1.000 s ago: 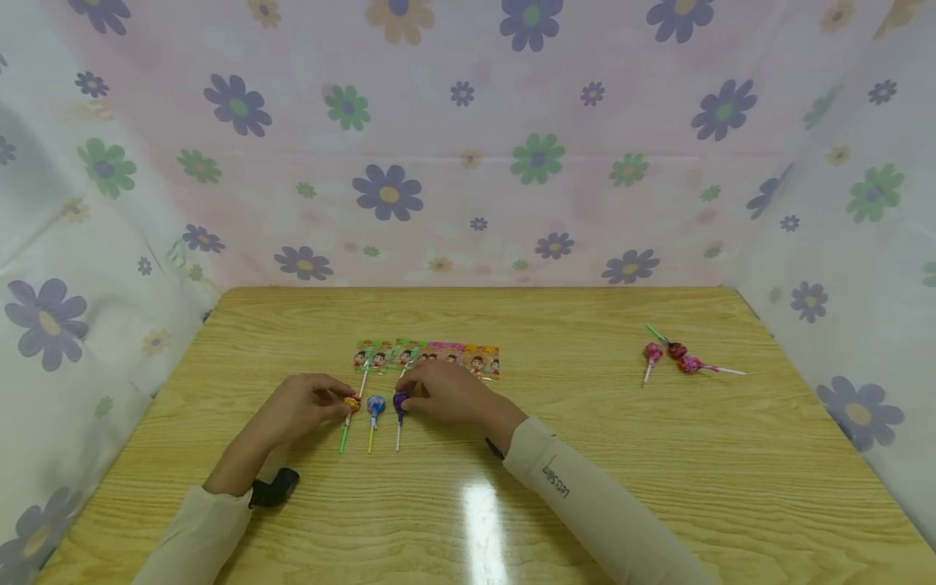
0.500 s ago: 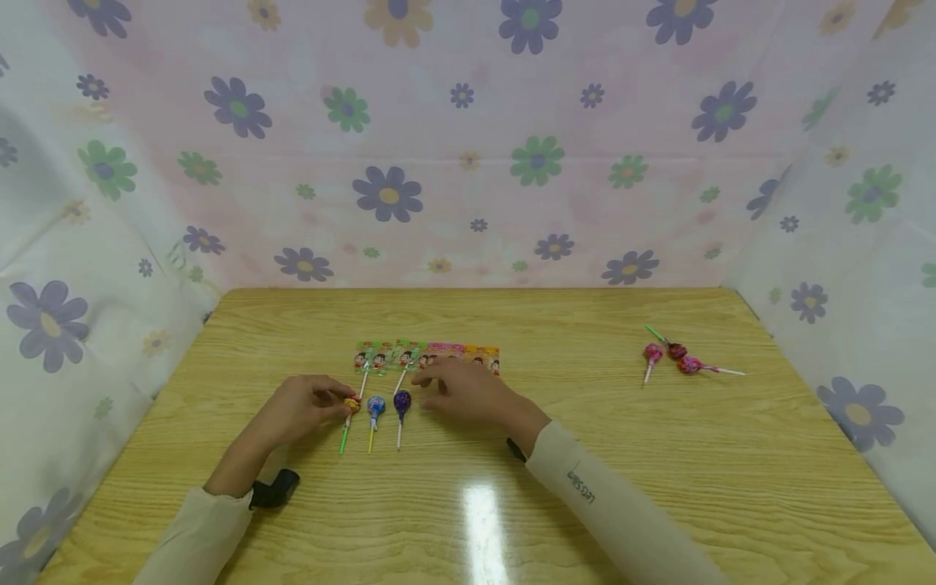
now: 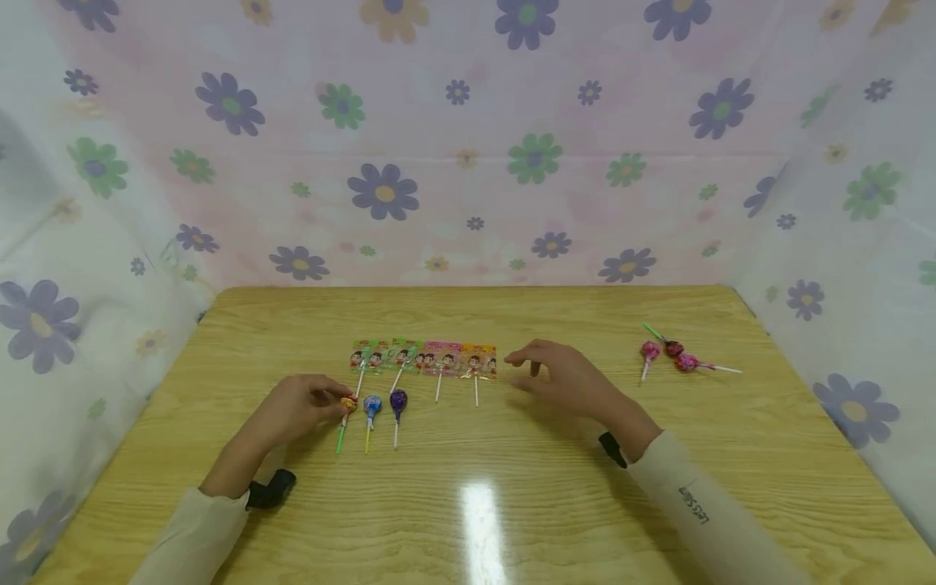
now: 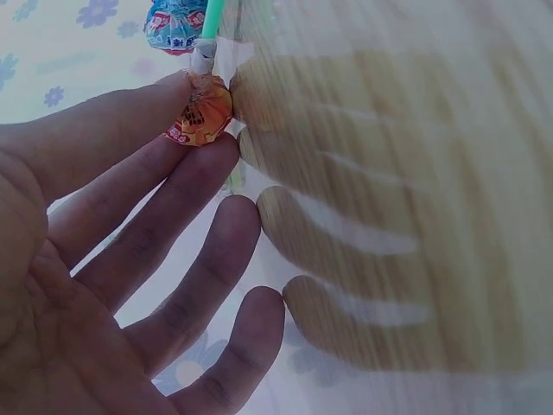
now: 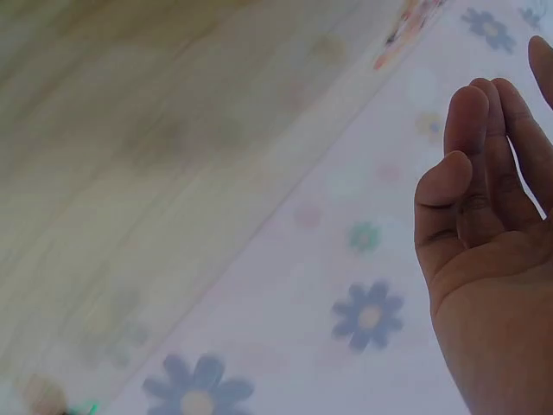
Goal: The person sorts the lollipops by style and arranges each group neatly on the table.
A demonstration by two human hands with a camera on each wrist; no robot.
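Note:
Between thumb and fingertips my left hand [image 3: 292, 412] pinches the wrapped head of an orange lollipop [image 4: 207, 108] with a green stick, which lies on the table. A blue lollipop [image 3: 372, 405] with a yellow stick and a purple lollipop [image 3: 398, 400] with a white stick lie in line to its right. Behind them stretches a row of flat-packed lollipops, with green wrappers [image 3: 403, 355], a pink wrapper [image 3: 442, 358] and an orange wrapper [image 3: 478, 362]. My right hand [image 3: 570, 378] hovers right of that row, fingers loosely bent, holding nothing. The right wrist view shows its palm.
At the table's right lie three loose lollipops: a pink one [image 3: 650, 351], a dark red one [image 3: 673, 348] with a green stick, and a pink-red one [image 3: 686, 362] with a white stick. A flower-patterned cloth [image 3: 468, 203] walls the wooden table [image 3: 556, 504].
My right hand has let go of the purple lollipop and moved right, past the row of packets, uncovering the pink and orange ones. My left hand stays on the orange lollipop.

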